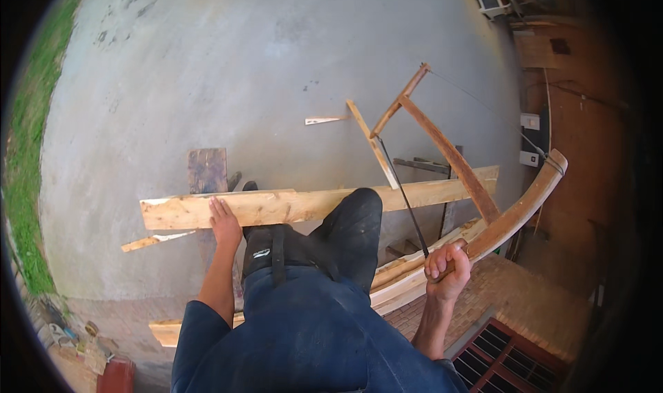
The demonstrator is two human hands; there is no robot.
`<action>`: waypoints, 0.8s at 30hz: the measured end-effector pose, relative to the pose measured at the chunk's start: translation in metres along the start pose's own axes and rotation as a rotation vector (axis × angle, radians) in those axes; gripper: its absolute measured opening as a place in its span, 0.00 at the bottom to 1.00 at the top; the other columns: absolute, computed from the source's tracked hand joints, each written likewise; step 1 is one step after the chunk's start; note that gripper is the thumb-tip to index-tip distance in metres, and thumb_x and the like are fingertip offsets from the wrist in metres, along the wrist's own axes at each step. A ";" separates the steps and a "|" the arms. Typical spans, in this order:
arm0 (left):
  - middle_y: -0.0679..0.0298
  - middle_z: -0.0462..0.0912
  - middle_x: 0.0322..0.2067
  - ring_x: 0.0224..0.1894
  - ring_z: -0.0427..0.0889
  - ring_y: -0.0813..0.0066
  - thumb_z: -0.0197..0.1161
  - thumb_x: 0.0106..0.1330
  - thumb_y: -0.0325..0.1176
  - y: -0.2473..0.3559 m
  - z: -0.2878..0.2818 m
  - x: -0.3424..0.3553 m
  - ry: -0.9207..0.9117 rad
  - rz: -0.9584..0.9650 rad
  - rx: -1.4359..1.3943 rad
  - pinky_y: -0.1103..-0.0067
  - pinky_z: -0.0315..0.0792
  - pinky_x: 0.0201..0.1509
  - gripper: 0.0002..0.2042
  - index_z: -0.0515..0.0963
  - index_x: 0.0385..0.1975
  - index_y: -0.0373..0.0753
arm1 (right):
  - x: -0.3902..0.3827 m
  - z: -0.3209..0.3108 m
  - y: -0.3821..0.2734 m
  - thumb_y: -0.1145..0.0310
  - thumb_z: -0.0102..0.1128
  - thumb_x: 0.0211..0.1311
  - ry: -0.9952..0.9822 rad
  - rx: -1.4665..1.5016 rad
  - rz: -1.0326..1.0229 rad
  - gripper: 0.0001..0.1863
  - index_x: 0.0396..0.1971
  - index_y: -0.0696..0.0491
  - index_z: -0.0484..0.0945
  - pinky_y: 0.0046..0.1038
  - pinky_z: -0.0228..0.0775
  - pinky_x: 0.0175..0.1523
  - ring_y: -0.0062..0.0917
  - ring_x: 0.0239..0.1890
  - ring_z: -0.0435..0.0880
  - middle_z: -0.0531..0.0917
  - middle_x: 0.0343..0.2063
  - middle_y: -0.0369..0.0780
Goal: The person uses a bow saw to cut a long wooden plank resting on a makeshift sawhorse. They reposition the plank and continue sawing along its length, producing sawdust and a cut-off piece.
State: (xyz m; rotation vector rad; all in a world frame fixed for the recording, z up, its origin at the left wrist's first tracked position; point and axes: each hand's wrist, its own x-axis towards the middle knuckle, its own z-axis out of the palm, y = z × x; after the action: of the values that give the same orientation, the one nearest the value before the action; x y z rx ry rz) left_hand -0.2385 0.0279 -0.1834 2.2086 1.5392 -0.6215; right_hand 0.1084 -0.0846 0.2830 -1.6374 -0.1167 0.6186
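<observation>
One plank is stretching from 9 to 3 o'clock; the left hand, at 8, is resting on it, fingers extended. At 4, the right hand is clenching a saw. At 12, a sliver is lying, probably cut off; the plank is seemingly remaining mostly unsawn.

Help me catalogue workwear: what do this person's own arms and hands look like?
The left hand and right hand are ungloved, and both forearms are bare, with no watch visible. Above them come dark blue sleeves without visible markings.
</observation>
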 end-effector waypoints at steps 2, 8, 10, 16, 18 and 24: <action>0.39 0.43 0.81 0.84 0.46 0.45 0.69 0.63 0.35 0.003 0.005 -0.003 -0.023 0.054 0.021 0.57 0.67 0.72 0.45 0.55 0.78 0.27 | 0.000 -0.021 0.002 0.65 0.58 0.71 0.098 -0.026 -0.020 0.11 0.31 0.50 0.66 0.25 0.57 0.17 0.20 0.12 0.61 0.64 0.14 0.33; 0.41 0.40 0.82 0.84 0.45 0.46 0.74 0.59 0.38 -0.006 -0.025 0.000 -0.142 0.023 -0.030 0.58 0.72 0.68 0.50 0.53 0.79 0.28 | 0.065 -0.046 0.008 0.68 0.63 0.66 0.311 -0.188 -0.032 0.12 0.27 0.50 0.68 0.24 0.56 0.17 0.19 0.11 0.64 0.67 0.14 0.33; 0.43 0.34 0.83 0.84 0.40 0.45 0.79 0.54 0.41 -0.013 -0.017 0.004 -0.170 -0.003 -0.044 0.59 0.74 0.68 0.57 0.49 0.80 0.29 | 0.084 -0.062 0.008 0.68 0.63 0.66 0.313 -0.166 0.003 0.14 0.24 0.50 0.68 0.24 0.55 0.16 0.19 0.11 0.65 0.68 0.14 0.34; 0.38 0.78 0.63 0.66 0.78 0.43 0.72 0.61 0.49 -0.042 -0.031 -0.019 -0.033 -0.157 -0.619 0.59 0.76 0.63 0.34 0.77 0.63 0.30 | 0.170 -0.147 0.060 0.69 0.65 0.64 0.246 -0.359 0.070 0.14 0.22 0.51 0.70 0.26 0.54 0.14 0.17 0.09 0.65 0.69 0.12 0.31; 0.42 0.87 0.45 0.49 0.86 0.40 0.68 0.65 0.52 -0.039 -0.029 -0.048 0.014 -0.222 -0.434 0.56 0.77 0.56 0.25 0.85 0.48 0.34 | 0.216 -0.175 0.093 0.67 0.69 0.61 0.198 -0.375 0.109 0.12 0.23 0.51 0.74 0.25 0.54 0.14 0.15 0.10 0.66 0.70 0.12 0.29; 0.60 0.84 0.24 0.22 0.83 0.70 0.63 0.72 0.42 -0.075 0.071 -0.185 -0.363 -0.690 -1.311 0.70 0.74 0.22 0.13 0.83 0.31 0.40 | 0.282 -0.148 0.142 0.65 0.65 0.67 -0.069 0.232 0.409 0.17 0.21 0.47 0.67 0.29 0.59 0.20 0.19 0.13 0.66 0.67 0.14 0.31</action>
State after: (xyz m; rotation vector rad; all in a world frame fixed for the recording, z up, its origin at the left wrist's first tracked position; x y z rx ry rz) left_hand -0.3757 -0.1292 -0.1442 0.5705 1.7022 -0.0517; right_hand 0.3760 -0.1228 0.0625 -1.4217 0.2393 0.9633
